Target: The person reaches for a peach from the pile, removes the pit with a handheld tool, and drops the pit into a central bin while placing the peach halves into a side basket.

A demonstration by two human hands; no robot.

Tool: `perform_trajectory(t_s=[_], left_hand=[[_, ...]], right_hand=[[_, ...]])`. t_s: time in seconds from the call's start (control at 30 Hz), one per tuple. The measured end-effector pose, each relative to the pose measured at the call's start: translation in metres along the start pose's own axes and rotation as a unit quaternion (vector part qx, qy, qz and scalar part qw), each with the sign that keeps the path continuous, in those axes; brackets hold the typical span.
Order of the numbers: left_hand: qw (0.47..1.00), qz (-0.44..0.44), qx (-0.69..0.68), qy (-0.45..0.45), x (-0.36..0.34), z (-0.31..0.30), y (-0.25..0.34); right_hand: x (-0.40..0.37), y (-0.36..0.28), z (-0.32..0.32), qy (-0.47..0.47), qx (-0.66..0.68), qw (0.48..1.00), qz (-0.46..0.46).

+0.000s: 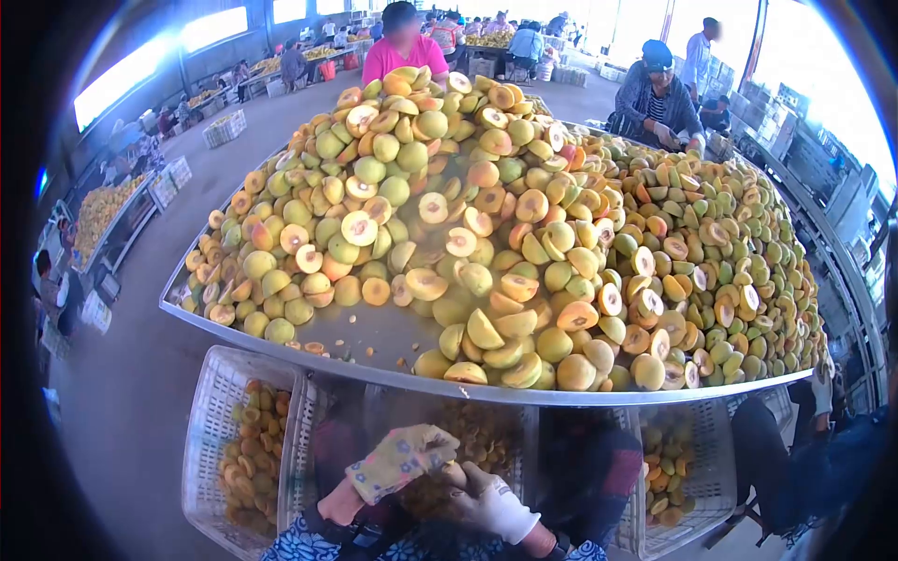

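Observation:
Below the table's near edge, my left hand (402, 462) wears a cream glove with a flower print, its fingers curled inward. My right hand (498, 506), in a white glove, is closed close beside it. A small yellowish piece of peach (455, 474) shows at my right fingertips, partly covered. Whatever my left fingers hold is hidden. Under both hands stands a crate holding brown fruit scraps or pits (482, 438), blurred. A large heap of halved peaches (449, 234), green-yellow with some cut faces showing, covers most of the metal-edged table (365, 332) in front of me.
White plastic crates with peach halves stand below the table, one at left (208, 439) and one at right (716, 472). Across the table are a person in pink (402, 58) and a person in a dark cap (658, 98). Other fruit tables (117, 220) and workers fill the hall.

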State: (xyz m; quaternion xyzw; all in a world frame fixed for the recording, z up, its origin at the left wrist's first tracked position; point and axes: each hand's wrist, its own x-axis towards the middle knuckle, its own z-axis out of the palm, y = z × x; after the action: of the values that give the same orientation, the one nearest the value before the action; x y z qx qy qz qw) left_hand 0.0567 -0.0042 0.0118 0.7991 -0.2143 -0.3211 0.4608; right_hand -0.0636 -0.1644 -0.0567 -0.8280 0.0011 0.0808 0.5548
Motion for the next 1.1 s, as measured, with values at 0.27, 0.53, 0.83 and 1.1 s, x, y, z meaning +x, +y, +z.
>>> perform_trajectory(t_s=[0.27,0.53,0.83,1.1], left_hand=[[0.843,0.203,0.484,0.116,0.016,0.001,0.028],[0.862,0.293,0.293,0.292,0.100,0.007,0.070],[0.881,0.301,0.182,0.315,0.120,-0.005,0.033],[0.936,0.180,-0.183,0.242,-0.032,-0.021,0.006]], right_hand=[[-0.010,0.008,-0.002,-0.031,-0.282,0.959,-0.004],[-0.013,0.011,0.000,-0.107,-0.211,0.972,-0.001],[-0.008,-0.003,-0.010,-0.039,-0.191,0.980,-0.031],[0.000,-0.019,-0.007,-0.013,0.156,0.987,0.031]])
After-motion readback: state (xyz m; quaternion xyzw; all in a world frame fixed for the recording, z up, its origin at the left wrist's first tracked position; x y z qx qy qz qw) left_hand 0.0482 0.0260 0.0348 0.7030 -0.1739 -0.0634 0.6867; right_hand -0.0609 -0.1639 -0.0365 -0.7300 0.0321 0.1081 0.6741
